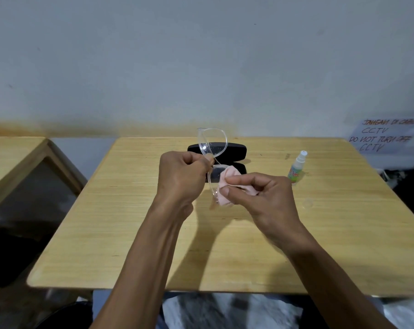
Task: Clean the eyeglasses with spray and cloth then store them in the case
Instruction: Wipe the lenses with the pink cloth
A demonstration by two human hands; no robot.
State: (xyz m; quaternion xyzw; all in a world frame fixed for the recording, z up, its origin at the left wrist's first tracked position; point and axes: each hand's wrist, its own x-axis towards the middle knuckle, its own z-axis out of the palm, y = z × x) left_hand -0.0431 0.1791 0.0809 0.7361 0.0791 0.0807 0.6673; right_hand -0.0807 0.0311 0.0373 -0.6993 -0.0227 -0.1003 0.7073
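While the left hand (184, 173) pinches the eyeglasses (212, 148) at the bridge just above the open case (218, 154), the right hand (260, 193) presses the cloth (227, 184) around one lens; wiping looks underway, storing remains, and the spray bottle (297, 168) stands right of the case

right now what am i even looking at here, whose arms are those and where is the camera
There is no machine here. The camera sits on a person's head, looking forward and down, so the two bare arms are that person's own.

The left hand pinches clear-framed eyeglasses near the bridge and holds them up above the table. The right hand presses a pink cloth around the nearer lens.

On the wooden table behind the hands lies an open black glasses case. To the right stands a small spray bottle with a white nozzle. A handwritten paper sign about CCTV hangs at far right.
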